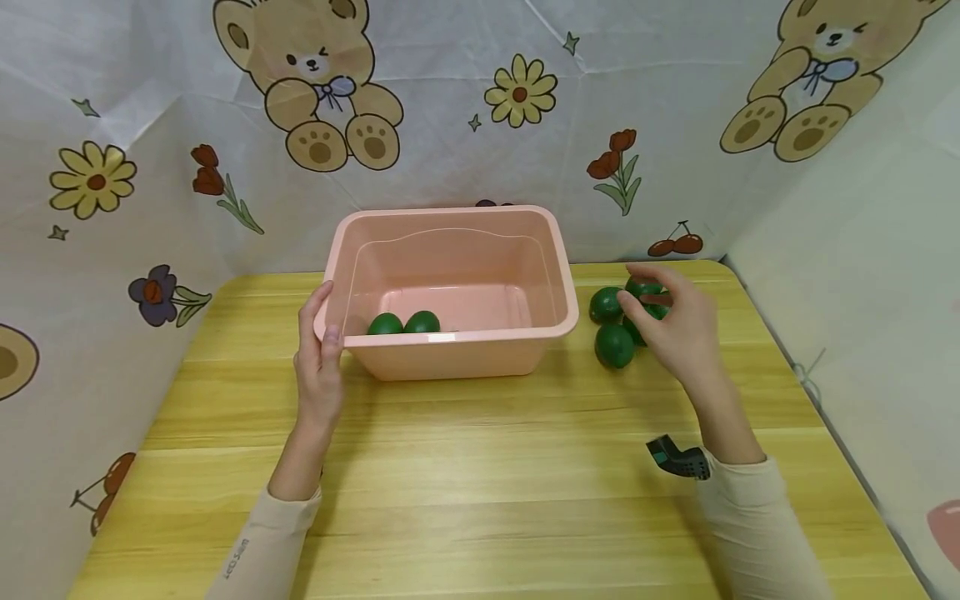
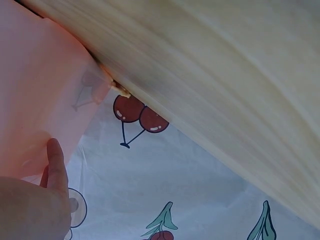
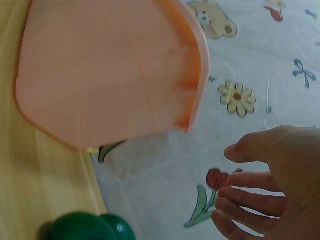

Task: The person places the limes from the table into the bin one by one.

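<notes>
A pink plastic basin [image 1: 450,358] stands toward the back of the table. My left hand [image 1: 320,379] holds its front left corner, thumb on the rim and fingers along the outer side; in the left wrist view a finger [image 2: 57,165] lies against the pink wall. Two glossy dark green round things [image 1: 386,324] sit inside the basin at the front left. Several more green round things [image 1: 614,346] cluster right of the basin. Over that cluster is my right hand [image 1: 686,333], thumb and fingers apart; the right wrist view shows nothing between them. It partly hides the cluster.
The light wooden table [image 1: 480,467] backs onto a white cloth [image 1: 450,167] printed with bears, flowers and cherries. A pale wall [image 1: 885,275] runs along the right side. Near my right wrist is a small black device [image 1: 678,458].
</notes>
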Available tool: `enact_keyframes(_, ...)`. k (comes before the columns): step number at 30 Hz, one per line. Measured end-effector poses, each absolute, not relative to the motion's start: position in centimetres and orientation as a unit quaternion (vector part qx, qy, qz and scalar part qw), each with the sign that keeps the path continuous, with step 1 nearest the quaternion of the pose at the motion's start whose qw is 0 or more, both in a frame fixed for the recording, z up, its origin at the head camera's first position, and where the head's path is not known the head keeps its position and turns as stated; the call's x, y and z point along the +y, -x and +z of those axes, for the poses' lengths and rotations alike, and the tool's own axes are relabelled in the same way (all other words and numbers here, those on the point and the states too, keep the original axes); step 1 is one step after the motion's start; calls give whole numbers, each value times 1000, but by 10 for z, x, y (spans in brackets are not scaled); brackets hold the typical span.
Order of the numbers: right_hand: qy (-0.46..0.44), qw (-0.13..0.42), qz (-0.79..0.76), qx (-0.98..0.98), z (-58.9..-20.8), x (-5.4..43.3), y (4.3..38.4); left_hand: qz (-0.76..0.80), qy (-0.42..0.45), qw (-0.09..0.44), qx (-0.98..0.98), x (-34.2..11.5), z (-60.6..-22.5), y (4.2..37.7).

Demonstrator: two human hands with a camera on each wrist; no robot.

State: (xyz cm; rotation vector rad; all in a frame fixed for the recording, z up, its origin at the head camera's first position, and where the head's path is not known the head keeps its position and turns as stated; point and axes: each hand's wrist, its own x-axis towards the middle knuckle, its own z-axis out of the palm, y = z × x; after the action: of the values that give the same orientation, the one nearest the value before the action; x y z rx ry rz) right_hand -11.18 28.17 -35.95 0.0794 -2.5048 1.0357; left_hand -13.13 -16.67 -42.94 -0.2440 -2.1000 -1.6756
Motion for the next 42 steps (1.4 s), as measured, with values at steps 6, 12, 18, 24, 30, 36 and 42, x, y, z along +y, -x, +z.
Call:
enact_keyframes(6, 5, 210, 374, -903, -373, 311, 113, -603, 88, 223, -761, -167, -430, 132)
enact_keyframes(12, 35, 202, 373, -905, -389, 341, 115, -603, 85, 220, -762, -167, -429, 132)
enact_keyframes(18, 64, 184, 363, -911, -400, 367, 117, -600, 87, 217, -765, -166, -429, 132)
enact_keyframes(24, 67, 187, 356, -913, -412, 378, 121, -605, 91, 219, -760, -166, -429, 132)
enact_keyframes(30, 88, 165, 356, -915, -427, 386, 136, -607, 91, 220, -758, -166, -428, 131)
enact_keyframes(36, 106, 114, 338, -928, -439, 388, 146, -607, 93, 219, -759, -167, -429, 131)
enact_keyframes(42, 111, 109, 346, -925, -448, 387, 152, -603, 92, 226, -759, -168, -431, 131)
